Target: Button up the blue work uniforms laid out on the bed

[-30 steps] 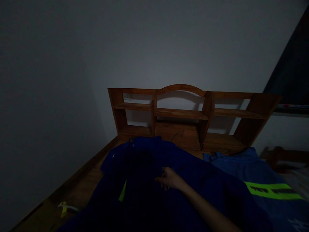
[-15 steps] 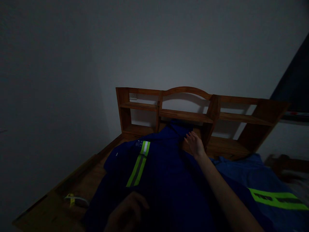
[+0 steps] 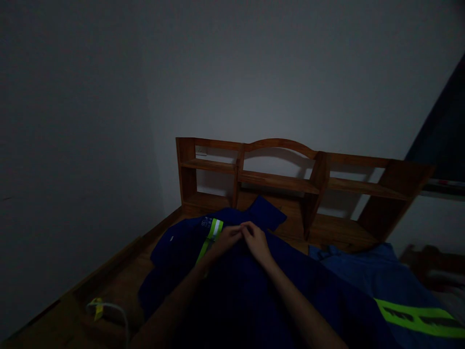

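A dark blue work jacket (image 3: 232, 286) with a yellow-green and silver reflective stripe (image 3: 209, 242) lies spread out before me. My left hand (image 3: 227, 240) and my right hand (image 3: 255, 242) meet over its upper middle, below the collar, fingertips close together. The fingers of both hands are bent in and pinched at the cloth; the exact fold between them is too dark to make out. Beyond the hands, a flap of the blue cloth (image 3: 267, 213) reaches toward the shelf.
A wooden shelf unit (image 3: 279, 182) stands against the wall behind the jacket. A lighter blue garment (image 3: 359, 271) with a yellow-green band lies at the right. A pale cord with a yellow tag (image 3: 98, 309) is at the lower left. A wall socket (image 3: 201, 150) shows behind the shelf.
My right hand has moved left and nearer from the collar's right side. My left hand has come up from the lower edge, and the two now meet. The collar cloth has shifted.
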A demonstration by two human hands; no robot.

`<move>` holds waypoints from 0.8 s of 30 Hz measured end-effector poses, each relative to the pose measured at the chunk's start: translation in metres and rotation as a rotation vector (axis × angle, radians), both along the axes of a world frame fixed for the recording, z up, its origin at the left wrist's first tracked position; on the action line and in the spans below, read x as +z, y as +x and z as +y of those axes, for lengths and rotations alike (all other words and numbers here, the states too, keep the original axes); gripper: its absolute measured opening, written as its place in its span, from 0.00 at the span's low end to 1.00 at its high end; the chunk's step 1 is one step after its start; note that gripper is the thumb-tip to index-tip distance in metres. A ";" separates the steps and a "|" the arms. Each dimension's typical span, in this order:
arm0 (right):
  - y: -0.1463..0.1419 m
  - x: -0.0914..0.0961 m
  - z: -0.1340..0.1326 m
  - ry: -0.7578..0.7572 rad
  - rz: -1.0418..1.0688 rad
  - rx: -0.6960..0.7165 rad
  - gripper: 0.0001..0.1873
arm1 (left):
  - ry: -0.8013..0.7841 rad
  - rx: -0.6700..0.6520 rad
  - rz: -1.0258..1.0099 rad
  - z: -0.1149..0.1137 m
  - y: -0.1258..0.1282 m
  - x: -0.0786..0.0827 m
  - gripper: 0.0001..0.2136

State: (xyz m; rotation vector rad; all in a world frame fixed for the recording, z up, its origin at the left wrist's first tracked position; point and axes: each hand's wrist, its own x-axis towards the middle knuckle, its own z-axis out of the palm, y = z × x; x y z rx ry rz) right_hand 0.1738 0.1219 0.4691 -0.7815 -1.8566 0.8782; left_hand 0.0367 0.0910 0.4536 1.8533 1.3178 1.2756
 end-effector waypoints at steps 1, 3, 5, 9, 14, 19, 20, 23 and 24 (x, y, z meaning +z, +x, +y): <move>-0.005 -0.009 -0.004 0.064 -0.033 -0.026 0.11 | 0.065 0.168 0.004 0.004 -0.021 -0.002 0.15; -0.017 -0.034 -0.012 0.132 -0.093 -0.069 0.12 | 0.144 0.414 0.046 0.005 -0.062 -0.010 0.15; -0.027 -0.061 -0.015 0.186 -0.176 -0.089 0.15 | 0.107 0.491 0.130 0.001 -0.095 -0.024 0.16; -0.039 -0.094 -0.013 0.309 -0.331 -0.028 0.21 | -0.163 0.391 0.312 -0.014 -0.137 -0.053 0.20; -0.037 -0.092 -0.009 0.308 -0.409 -0.032 0.11 | -0.210 0.292 0.368 -0.028 -0.164 -0.057 0.23; -0.032 -0.079 -0.019 0.333 -0.498 -0.125 0.11 | 0.042 0.620 0.523 -0.021 -0.156 -0.042 0.10; -0.031 -0.077 -0.021 0.329 -0.504 -0.158 0.12 | 0.093 0.656 0.544 -0.020 -0.150 -0.039 0.10; -0.029 -0.072 -0.026 0.306 -0.524 -0.227 0.13 | 0.214 0.703 0.568 -0.020 -0.130 -0.034 0.10; -0.028 -0.071 -0.027 0.298 -0.534 -0.237 0.14 | 0.233 0.701 0.571 -0.020 -0.124 -0.034 0.11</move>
